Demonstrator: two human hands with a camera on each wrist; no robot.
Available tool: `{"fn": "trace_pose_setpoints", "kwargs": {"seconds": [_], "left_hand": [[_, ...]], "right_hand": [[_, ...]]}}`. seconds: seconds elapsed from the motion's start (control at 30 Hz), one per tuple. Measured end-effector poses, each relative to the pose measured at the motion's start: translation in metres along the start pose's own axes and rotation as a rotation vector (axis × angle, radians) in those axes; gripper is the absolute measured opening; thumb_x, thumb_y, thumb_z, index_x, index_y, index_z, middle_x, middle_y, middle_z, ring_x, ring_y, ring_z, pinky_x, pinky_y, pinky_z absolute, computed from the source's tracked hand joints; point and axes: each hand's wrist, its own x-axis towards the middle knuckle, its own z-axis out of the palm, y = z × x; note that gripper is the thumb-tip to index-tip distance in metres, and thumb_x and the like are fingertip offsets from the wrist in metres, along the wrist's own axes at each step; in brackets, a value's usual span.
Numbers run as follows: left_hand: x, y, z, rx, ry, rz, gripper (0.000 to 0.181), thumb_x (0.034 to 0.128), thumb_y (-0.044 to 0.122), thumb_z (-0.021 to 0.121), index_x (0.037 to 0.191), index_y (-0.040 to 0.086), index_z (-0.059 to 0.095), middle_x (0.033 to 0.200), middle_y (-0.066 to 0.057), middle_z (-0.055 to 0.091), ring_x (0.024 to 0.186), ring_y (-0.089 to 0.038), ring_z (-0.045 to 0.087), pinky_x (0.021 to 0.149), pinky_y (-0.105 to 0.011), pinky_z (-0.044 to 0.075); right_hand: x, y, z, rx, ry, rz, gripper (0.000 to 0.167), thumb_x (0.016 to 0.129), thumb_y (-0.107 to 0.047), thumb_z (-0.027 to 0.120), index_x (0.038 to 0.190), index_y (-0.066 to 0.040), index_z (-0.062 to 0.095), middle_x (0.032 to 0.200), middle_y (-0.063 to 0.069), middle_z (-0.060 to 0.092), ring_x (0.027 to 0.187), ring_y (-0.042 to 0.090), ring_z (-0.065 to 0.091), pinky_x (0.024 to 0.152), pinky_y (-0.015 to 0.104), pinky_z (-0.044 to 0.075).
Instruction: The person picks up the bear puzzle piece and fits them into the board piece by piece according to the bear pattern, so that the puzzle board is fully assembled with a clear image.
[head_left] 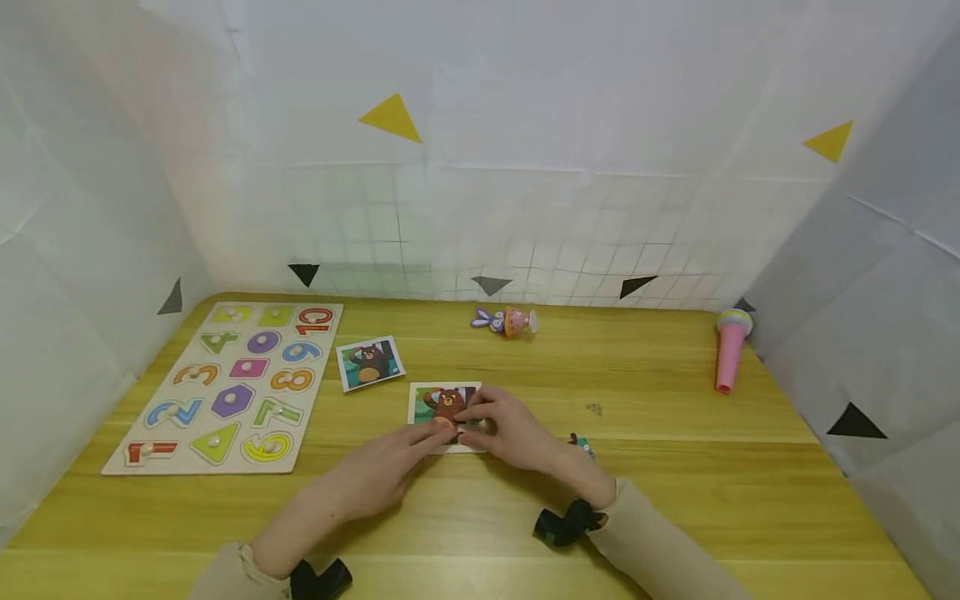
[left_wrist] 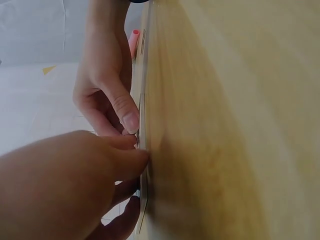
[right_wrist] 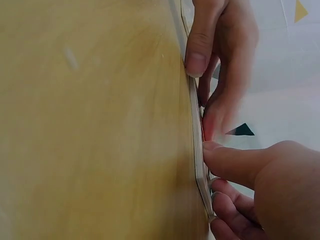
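Observation:
A small flat bear puzzle (head_left: 424, 400) with a pale border lies on the wooden table in front of me. My left hand (head_left: 375, 473) rests on its lower left part with nearly straight fingers, and its thumb touches the near edge in the right wrist view. At the puzzle's right side is my right hand (head_left: 513, 429), bent thumb and fingertips touching its face. Whether these fingertips pinch a piece is hidden. Just beyond the right wrist lies a small teal piece (head_left: 582, 445), partly covered by the forearm. A matching bear picture card (head_left: 371, 364) lies up and left.
A board of numbers and shapes with knobs (head_left: 243, 362) covers the table's left side. A rabbit-headed toy (head_left: 510, 321) lies at the back, and a pink toy microphone (head_left: 730, 350) at the far right. White sheeting (head_left: 510, 217) encloses the back and sides.

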Motion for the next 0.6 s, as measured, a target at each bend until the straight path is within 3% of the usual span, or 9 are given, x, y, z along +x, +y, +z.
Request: {"fn": "trace_pose_setpoints", "kwargs": {"seconds": [0.2,0.6], "left_hand": [[0.0007,-0.0001,0.0021,0.053,0.028,0.054,0.044,0.1058,0.022,0.051,0.149,0.013,0.049,0.158,-0.006,0.041,0.141,-0.028,0.044,0.108,-0.045,0.047],[0.0021,-0.0009,0.0049,-0.014,0.002,0.036,0.048,0.1070,0.023,0.048,0.153,0.013,0.042,0.161,-0.006,0.035,0.140,-0.027,0.046,0.104,-0.045,0.050]], "right_hand": [[-0.0001,0.0001,0.0008,-0.006,-0.008,0.017,0.025,0.092,-0.021,0.074,0.115,-0.011,0.076,0.105,0.001,0.060,0.080,0.015,0.050,0.070,0.024,0.043],[-0.0010,-0.0003,-0.0004,0.022,0.008,0.002,0.024,0.093,-0.019,0.073,0.114,-0.008,0.076,0.106,0.002,0.062,0.085,0.017,0.056,0.073,0.027,0.047]]}}
